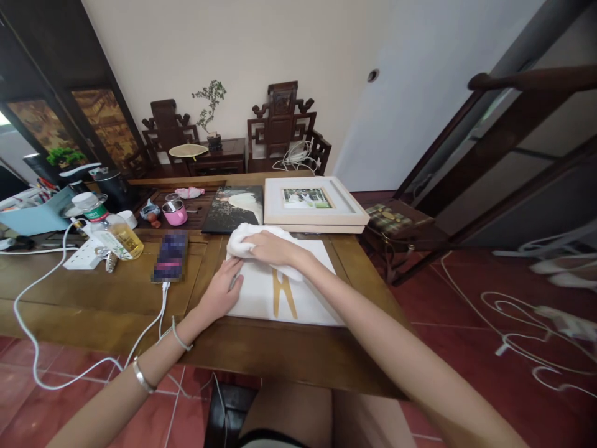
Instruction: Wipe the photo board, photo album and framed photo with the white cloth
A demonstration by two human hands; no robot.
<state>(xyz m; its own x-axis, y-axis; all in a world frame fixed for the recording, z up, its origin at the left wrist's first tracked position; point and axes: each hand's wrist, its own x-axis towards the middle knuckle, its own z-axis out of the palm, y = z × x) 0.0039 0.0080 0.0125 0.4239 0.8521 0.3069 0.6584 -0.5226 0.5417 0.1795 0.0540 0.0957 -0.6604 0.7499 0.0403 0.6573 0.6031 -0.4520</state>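
Over the feed I had my right hand [273, 249] pressed on the bunched cloth [240, 241] at the board's far edge, though I couldn't tell whether its fingers pinched it. My left hand [220, 291], fingers loosely extended and thumb apart, steadied the white board [252, 295] flat on the table [317, 354]. Work looked under way, the near part uncovered, but I couldn't judge how much remained.
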